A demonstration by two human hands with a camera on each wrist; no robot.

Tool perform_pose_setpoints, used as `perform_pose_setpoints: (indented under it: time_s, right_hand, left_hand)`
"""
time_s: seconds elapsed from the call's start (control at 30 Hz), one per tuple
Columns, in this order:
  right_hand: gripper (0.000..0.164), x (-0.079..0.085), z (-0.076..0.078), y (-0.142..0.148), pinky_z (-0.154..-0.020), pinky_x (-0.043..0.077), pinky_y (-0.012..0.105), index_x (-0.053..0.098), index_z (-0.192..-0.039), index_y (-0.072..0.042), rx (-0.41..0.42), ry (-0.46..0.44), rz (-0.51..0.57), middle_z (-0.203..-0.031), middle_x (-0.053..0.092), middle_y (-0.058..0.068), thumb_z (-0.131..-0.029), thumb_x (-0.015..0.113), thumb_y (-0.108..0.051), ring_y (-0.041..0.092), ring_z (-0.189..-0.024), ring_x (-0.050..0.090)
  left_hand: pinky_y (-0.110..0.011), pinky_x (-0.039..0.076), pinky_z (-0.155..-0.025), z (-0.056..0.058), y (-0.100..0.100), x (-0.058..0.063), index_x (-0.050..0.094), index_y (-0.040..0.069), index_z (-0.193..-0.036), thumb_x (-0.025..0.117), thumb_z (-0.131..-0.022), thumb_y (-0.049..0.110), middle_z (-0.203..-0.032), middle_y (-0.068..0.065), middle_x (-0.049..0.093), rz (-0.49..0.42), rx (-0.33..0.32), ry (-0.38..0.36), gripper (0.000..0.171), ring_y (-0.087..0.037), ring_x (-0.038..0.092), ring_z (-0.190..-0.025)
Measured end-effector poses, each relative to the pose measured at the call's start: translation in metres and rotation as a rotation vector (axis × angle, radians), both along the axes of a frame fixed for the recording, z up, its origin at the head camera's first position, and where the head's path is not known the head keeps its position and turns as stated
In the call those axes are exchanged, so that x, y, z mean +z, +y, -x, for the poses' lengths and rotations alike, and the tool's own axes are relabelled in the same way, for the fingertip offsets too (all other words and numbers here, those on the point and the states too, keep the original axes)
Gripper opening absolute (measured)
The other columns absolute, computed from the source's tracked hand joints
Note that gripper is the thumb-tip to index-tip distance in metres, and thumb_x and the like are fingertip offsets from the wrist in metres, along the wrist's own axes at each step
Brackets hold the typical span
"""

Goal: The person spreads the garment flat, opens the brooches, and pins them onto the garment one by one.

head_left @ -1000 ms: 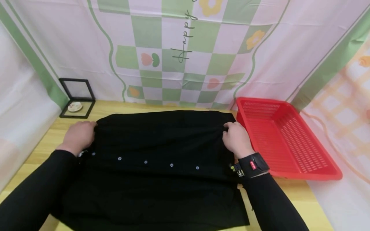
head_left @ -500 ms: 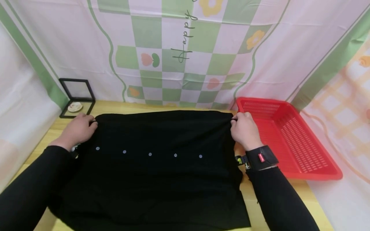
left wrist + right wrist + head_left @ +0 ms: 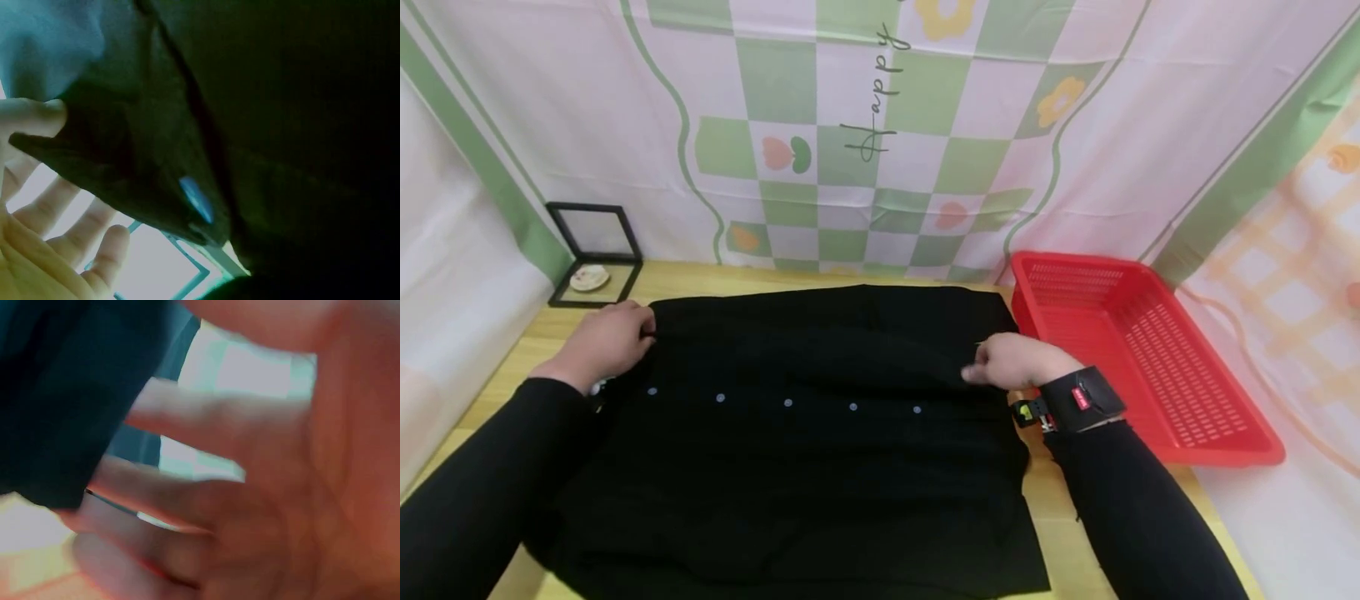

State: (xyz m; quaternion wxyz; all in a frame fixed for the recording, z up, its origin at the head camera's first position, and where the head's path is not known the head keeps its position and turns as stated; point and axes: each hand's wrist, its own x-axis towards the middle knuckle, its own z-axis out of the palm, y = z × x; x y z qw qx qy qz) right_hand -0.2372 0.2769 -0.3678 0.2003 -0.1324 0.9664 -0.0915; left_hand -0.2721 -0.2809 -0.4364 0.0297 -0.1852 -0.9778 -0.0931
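Observation:
A black buttoned shirt point(image 3: 820, 483) lies spread on the table, a row of several pale buttons running across it. At its far left corner my left hand point(image 3: 606, 342) pinches the cloth; in the left wrist view the thumb point(image 3: 37, 117) lies over the edge with the other fingers behind, beside a blue-looking button point(image 3: 197, 200). My right hand point(image 3: 1018, 362) is over the shirt's right side, below the far right corner. The right wrist view is blurred and shows fairly straight fingers point(image 3: 206, 419) against the dark cloth point(image 3: 69, 406), their tips partly hidden.
A red plastic basket point(image 3: 1030, 292) stands just right of the shirt. On the back left of the wooden table point(image 3: 535, 333) is a black frame point(image 3: 631, 233) with a small round item point(image 3: 589, 277). A patterned curtain point(image 3: 850, 192) hangs behind.
Both hands first moved the shirt's upper layer toward the far edge. Since then my right hand has moved nearer and left from the far right corner, and the cloth there has slackened.

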Motion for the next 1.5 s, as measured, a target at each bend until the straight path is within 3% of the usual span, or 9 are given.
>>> perform_pose_setpoints:
  time_s: [0.27, 0.5, 0.67, 0.9, 1.0, 1.17, 1.27, 1.37, 1.5]
  right_hand:
    - [0.039, -0.019, 0.028, -0.019, -0.095, 0.047, 0.049, 0.063, -0.113, 0.014, -0.114, 0.065, -0.096, -0.117, 0.062, 0.028, -0.097, 0.062, -0.021, 0.04, -0.103, 0.062]
    - [0.053, -0.022, 0.046, -0.017, -0.093, 0.046, 0.045, 0.051, -0.138, 0.006, -0.261, -0.005, 0.119, -0.132, 0.055, 0.026, -0.091, 0.066, -0.014, 0.038, -0.116, 0.054]
    - [0.045, -0.021, 0.051, -0.005, -0.066, 0.041, 0.033, 0.059, -0.135, 0.0, -0.408, 0.038, 0.326, -0.129, 0.058, 0.024, -0.09, 0.051, -0.002, 0.031, -0.09, 0.05]
    - [0.052, -0.015, 0.056, 0.009, -0.071, 0.04, 0.03, 0.054, -0.142, -0.004, -0.54, 0.111, 0.638, -0.136, 0.05, 0.027, -0.09, 0.05, 0.004, 0.027, -0.093, 0.047]
    - [0.058, -0.013, 0.058, 0.011, -0.053, 0.034, 0.03, 0.044, -0.151, -0.01, -0.579, 0.038, 0.708, -0.14, 0.047, 0.026, -0.094, 0.049, 0.002, 0.021, -0.058, 0.037]
    - [0.057, -0.018, 0.063, 0.009, -0.078, 0.049, 0.041, 0.04, -0.152, -0.009, -0.579, -0.016, 0.668, -0.154, 0.033, 0.019, -0.097, 0.056, -0.011, 0.032, -0.096, 0.056]
    - [0.057, -0.022, 0.064, 0.006, -0.104, 0.038, 0.05, 0.042, -0.15, -0.004, -0.491, 0.045, 0.521, -0.152, 0.035, 0.023, -0.096, 0.059, -0.011, 0.039, -0.133, 0.037]
    - [0.054, -0.026, 0.067, 0.004, -0.097, 0.042, 0.046, 0.045, -0.149, -0.005, -0.517, 0.162, 0.496, -0.147, 0.042, 0.024, -0.096, 0.057, -0.008, 0.039, -0.119, 0.046]
    - [0.055, -0.028, 0.07, 0.003, -0.091, 0.042, 0.035, 0.042, -0.152, -0.01, -0.636, 0.228, 0.754, -0.146, 0.047, 0.02, -0.099, 0.056, -0.007, 0.028, -0.112, 0.049]
  left_hand:
    - [-0.063, 0.041, -0.083, -0.005, 0.007, 0.005, 0.061, -0.005, -0.102, 0.062, -0.091, 0.007, -0.117, -0.032, 0.05, 0.037, 0.041, -0.067, 0.016, -0.049, 0.051, -0.101]
    - [-0.062, 0.042, -0.082, -0.004, 0.008, 0.005, 0.061, -0.005, -0.099, 0.062, -0.091, 0.006, -0.112, -0.031, 0.053, 0.022, 0.027, -0.058, 0.014, -0.049, 0.052, -0.098]
    - [-0.062, 0.042, -0.081, -0.004, 0.007, 0.005, 0.061, -0.005, -0.1, 0.061, -0.092, 0.006, -0.112, -0.03, 0.053, 0.019, 0.028, -0.053, 0.014, -0.048, 0.052, -0.097]
    - [-0.062, 0.042, -0.081, -0.003, 0.006, 0.005, 0.06, -0.008, -0.105, 0.056, -0.093, 0.009, -0.11, -0.029, 0.054, 0.016, 0.061, -0.037, 0.021, -0.048, 0.052, -0.098]
    - [-0.062, 0.041, -0.081, 0.0, 0.01, 0.004, 0.061, -0.005, -0.104, 0.056, -0.095, 0.014, -0.108, -0.026, 0.057, -0.007, 0.048, -0.031, 0.022, -0.045, 0.054, -0.097]
    - [-0.061, 0.042, -0.086, 0.011, 0.024, -0.001, 0.06, 0.0, -0.109, 0.057, -0.099, 0.016, -0.111, -0.022, 0.063, -0.076, -0.039, -0.031, 0.019, -0.041, 0.059, -0.101]
    - [-0.058, 0.046, -0.087, 0.017, 0.032, -0.002, 0.056, -0.002, -0.127, 0.057, -0.101, 0.015, -0.12, -0.025, 0.062, -0.059, -0.066, -0.09, 0.031, -0.041, 0.062, -0.101]
    - [-0.059, 0.045, -0.089, 0.021, 0.037, -0.003, 0.057, -0.004, -0.129, 0.058, -0.1, 0.013, -0.121, -0.025, 0.062, -0.012, -0.074, -0.101, 0.033, -0.041, 0.063, -0.101]
    - [-0.061, 0.043, -0.09, 0.025, 0.037, -0.004, 0.064, -0.002, -0.117, 0.055, -0.101, 0.009, -0.109, -0.021, 0.066, 0.003, -0.043, -0.063, 0.022, -0.04, 0.063, -0.097]
